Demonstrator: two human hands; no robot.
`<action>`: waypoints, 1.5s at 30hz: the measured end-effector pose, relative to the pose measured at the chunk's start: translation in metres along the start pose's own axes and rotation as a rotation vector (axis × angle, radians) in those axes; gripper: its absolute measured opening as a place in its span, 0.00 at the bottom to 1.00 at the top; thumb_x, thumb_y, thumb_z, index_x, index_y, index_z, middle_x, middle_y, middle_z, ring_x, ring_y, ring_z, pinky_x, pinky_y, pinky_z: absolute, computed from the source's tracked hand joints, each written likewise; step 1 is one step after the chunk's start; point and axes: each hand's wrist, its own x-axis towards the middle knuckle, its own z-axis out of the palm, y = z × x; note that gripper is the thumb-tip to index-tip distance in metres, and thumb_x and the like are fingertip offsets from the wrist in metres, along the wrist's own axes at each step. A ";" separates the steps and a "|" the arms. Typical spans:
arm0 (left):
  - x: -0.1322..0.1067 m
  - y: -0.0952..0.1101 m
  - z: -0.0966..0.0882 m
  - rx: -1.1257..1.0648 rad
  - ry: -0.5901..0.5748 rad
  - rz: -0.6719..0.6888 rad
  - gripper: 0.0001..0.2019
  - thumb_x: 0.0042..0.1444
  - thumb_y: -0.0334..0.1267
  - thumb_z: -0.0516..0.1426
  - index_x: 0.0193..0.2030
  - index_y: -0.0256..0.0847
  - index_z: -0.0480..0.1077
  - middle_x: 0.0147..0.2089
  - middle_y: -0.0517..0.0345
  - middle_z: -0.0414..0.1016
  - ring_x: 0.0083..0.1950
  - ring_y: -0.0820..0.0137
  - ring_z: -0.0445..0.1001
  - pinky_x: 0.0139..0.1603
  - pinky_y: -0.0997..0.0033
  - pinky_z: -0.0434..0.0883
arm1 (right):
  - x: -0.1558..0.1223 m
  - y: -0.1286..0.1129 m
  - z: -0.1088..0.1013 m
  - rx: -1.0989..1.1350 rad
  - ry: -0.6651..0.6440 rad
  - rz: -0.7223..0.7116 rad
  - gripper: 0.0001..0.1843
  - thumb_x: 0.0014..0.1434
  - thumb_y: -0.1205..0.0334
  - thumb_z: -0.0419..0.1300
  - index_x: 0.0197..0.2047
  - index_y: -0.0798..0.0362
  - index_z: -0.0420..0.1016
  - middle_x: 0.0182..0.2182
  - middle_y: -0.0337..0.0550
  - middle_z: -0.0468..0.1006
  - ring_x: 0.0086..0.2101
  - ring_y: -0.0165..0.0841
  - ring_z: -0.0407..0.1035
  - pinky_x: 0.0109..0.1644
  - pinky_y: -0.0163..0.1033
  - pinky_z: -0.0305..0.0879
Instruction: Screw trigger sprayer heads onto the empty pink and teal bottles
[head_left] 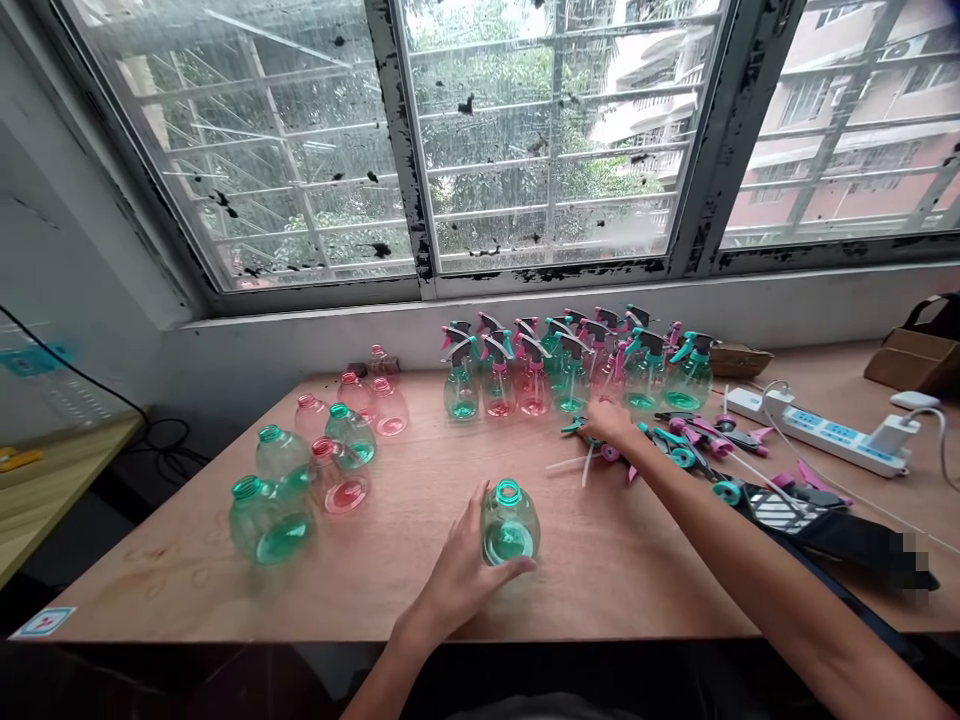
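My left hand point(465, 560) is wrapped round a green clear bottle point(510, 525) with an uncapped neck, upright near the table's front edge. Farther back, my right hand point(609, 422) reaches into a pile of loose spray heads point(697, 435) in pink, teal and black. Its fingers are at a teal spray head point(576, 426); whether they grip it is hard to make out. Thin white tubes point(586, 465) stick out below that hand. Behind it stand several assembled spray bottles point(532, 385), green and pink, in rows by the wall.
Several open-necked green and pink bottles point(281, 525) stand on the left of the wooden table point(420, 600). A white power strip point(817, 430) with cables lies at the right, near a brown cardboard box point(919, 350). A black strap-like object point(862, 545) lies beneath my right forearm.
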 end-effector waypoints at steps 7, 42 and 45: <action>0.000 -0.013 0.012 -0.075 -0.013 0.003 0.42 0.49 0.47 0.73 0.67 0.46 0.59 0.67 0.41 0.71 0.68 0.47 0.71 0.68 0.46 0.69 | -0.033 -0.003 -0.045 0.227 0.286 -0.185 0.12 0.70 0.55 0.63 0.48 0.55 0.78 0.44 0.46 0.83 0.40 0.39 0.79 0.45 0.46 0.78; -0.015 0.001 0.017 0.069 0.022 0.220 0.24 0.72 0.47 0.53 0.72 0.61 0.58 0.76 0.56 0.58 0.78 0.54 0.52 0.77 0.46 0.55 | -0.215 0.013 0.072 1.460 -0.068 -0.119 0.26 0.51 0.47 0.75 0.48 0.52 0.80 0.21 0.31 0.70 0.23 0.29 0.59 0.26 0.35 0.59; -0.020 -0.005 0.020 -0.077 0.139 0.069 0.35 0.72 0.49 0.51 0.78 0.52 0.37 0.79 0.43 0.48 0.78 0.52 0.54 0.74 0.42 0.61 | -0.215 0.014 0.073 1.461 -0.117 -0.177 0.22 0.52 0.46 0.75 0.43 0.52 0.81 0.20 0.31 0.69 0.22 0.28 0.60 0.25 0.34 0.59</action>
